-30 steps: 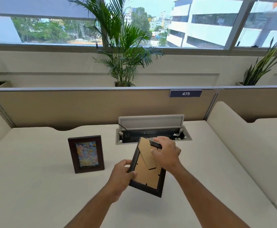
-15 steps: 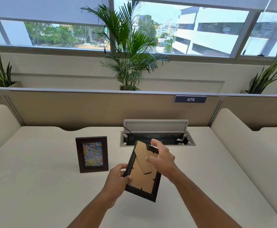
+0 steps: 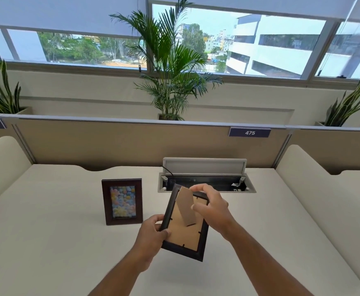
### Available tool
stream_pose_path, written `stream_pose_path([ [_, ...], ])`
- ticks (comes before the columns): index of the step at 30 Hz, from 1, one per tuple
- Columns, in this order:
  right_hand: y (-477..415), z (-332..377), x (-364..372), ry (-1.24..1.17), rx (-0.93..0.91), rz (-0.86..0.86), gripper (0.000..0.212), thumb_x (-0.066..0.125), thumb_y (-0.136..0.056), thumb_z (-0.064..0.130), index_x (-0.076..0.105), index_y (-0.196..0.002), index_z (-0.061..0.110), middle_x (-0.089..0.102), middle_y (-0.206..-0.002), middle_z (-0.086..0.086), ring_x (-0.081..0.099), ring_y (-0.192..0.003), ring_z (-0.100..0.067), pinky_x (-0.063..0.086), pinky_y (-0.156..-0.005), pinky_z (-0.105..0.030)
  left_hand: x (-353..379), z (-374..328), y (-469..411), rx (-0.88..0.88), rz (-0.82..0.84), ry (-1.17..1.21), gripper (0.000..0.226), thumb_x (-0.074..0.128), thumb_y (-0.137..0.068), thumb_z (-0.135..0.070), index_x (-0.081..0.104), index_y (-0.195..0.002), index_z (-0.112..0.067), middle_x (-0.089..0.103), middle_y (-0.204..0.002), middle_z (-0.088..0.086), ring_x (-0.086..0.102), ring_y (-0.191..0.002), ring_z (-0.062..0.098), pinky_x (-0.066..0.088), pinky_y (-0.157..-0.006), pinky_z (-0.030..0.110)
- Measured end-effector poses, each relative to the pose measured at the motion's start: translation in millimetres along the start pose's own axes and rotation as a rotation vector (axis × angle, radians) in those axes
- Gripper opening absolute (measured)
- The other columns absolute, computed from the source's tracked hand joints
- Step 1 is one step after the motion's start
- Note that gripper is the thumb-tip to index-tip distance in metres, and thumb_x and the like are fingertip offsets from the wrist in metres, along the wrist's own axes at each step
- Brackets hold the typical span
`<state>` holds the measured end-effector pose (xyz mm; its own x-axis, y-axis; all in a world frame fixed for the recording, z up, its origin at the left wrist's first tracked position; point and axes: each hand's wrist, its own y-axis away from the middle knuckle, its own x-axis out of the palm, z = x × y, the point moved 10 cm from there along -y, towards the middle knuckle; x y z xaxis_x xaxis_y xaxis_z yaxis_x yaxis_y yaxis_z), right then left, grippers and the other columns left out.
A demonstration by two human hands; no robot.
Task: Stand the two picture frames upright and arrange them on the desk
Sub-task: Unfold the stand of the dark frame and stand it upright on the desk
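Note:
One dark brown picture frame point(image 3: 122, 201) stands upright on the white desk point(image 3: 46, 242), left of centre, its colourful picture facing me. A second dark frame point(image 3: 184, 233) is held above the desk with its brown cardboard back towards me. My left hand point(image 3: 152, 235) grips its lower left edge. My right hand point(image 3: 212, 207) is at the frame's top right corner, fingers touching the rim and the grey fold-out stand point(image 3: 186, 207), which is lifted away from the back.
An open cable box point(image 3: 204, 181) with a raised lid is sunk into the desk just behind the held frame. A beige partition point(image 3: 110, 144) with a "475" label closes the back. Padded dividers flank both sides. Potted plants stand beyond.
The stand on the back of the held frame has swung out further. The frame has tilted slightly and sits a little lower. The camera has tipped upward. The standing frame has not moved.

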<state>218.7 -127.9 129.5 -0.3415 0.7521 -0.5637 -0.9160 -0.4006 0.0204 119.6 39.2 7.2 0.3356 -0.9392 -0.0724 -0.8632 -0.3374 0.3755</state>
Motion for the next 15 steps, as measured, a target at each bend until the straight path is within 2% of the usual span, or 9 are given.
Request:
stream_pose_path([
  [4,5.5,2.4,3.0,-0.068,-0.014,0.018,0.042,0.068,-0.080,0.029,0.060,-0.118,0.045,0.061,-0.123,0.021,0.053,-0.127,-0.014,0.046,-0.110,-0.056,-0.7,-1.0,-0.6,0.022,0.009,0.000,0.036,0.064,-0.100,-0.001,0.062,-0.131,-0.021,0.077,-0.117,0.006,0.072,-0.112,0.025,0.065,-0.094,0.040],
  [6,3.0,-2.1,-1.6,-0.119,-0.017,-0.007,0.044,0.070,-0.088,0.027,0.059,-0.130,0.035,0.059,-0.132,0.013,0.052,-0.129,-0.015,0.051,-0.103,-0.041,-0.4,-1.0,-0.2,0.029,0.019,0.008,0.037,0.064,-0.100,-0.001,0.063,-0.131,-0.020,0.077,-0.117,0.008,0.073,-0.113,0.026,0.065,-0.095,0.042],
  [8,-0.1,-11.6,-18.4,-0.157,-0.002,-0.130,0.043,0.069,-0.095,0.025,0.058,-0.137,0.026,0.061,-0.131,0.003,0.058,-0.121,-0.016,0.052,-0.089,-0.026,-0.9,-2.3,0.1,0.036,0.023,0.016,0.036,0.063,-0.100,-0.001,0.063,-0.131,-0.020,0.078,-0.117,0.009,0.073,-0.112,0.027,0.065,-0.095,0.043],
  [11,2.2,-40.7,-48.5,-0.138,0.147,-0.367,0.031,0.060,-0.102,0.033,0.062,-0.127,0.016,0.069,-0.115,-0.007,0.062,-0.092,-0.009,0.047,-0.069,-0.017,-3.0,-5.8,-0.1,0.050,0.020,0.024,0.035,0.063,-0.101,-0.001,0.062,-0.129,-0.020,0.077,-0.117,0.010,0.073,-0.112,0.027,0.064,-0.097,0.045],
  [13,1.8,-67.0,-46.1,-0.175,0.309,-0.312,0.039,0.050,-0.105,0.044,0.065,-0.117,0.010,0.069,-0.094,-0.005,0.057,-0.072,-0.006,0.043,-0.061,-0.020,-4.2,-8.6,-0.1,0.065,0.019,0.022,0.034,0.062,-0.101,-0.001,0.063,-0.129,-0.021,0.077,-0.118,0.009,0.073,-0.113,0.027,0.063,-0.098,0.046],
  [15,8.5,-92.5,-25.9,-0.311,0.511,-0.131,0.053,0.040,-0.105,0.057,0.066,-0.111,0.011,0.062,-0.067,-0.006,0.054,-0.057,-0.014,0.043,-0.055,-0.025,-4.6,-11.0,0.1,0.079,0.018,0.022,0.034,0.062,-0.101,-0.001,0.064,-0.126,-0.023,0.077,-0.117,0.009,0.073,-0.112,0.027,0.064,-0.097,0.044],
])
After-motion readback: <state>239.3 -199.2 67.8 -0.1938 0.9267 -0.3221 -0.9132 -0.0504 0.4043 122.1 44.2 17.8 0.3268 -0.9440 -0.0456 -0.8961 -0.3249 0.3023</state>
